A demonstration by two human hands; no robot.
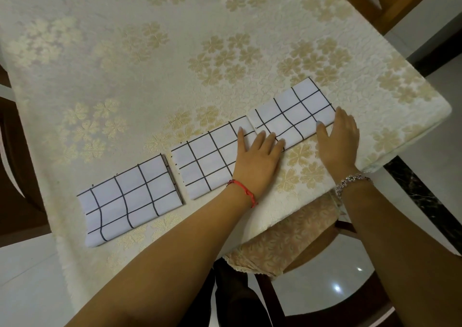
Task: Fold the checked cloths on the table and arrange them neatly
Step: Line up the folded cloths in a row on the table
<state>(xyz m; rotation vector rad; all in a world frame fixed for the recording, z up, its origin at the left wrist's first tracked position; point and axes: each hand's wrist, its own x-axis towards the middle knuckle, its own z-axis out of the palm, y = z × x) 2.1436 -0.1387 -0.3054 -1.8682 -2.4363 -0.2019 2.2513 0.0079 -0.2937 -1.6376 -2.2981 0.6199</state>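
Three folded white cloths with black checks lie in a slanted row along the near side of the table. The left cloth (130,201) lies by itself. On the middle cloth (207,161) my left hand (257,156) lies flat, its straight fingers reaching over the gap onto the right cloth (295,111). My right hand (337,139) lies flat at the right cloth's near right corner, fingers straight and touching its edge.
The table wears a cream tablecloth (175,64) with gold flower clusters. Its right corner and edge are close to my right hand. A chair (287,246) with a beige patterned cushion stands under the near edge. Wooden chairs stand at the far right and left.
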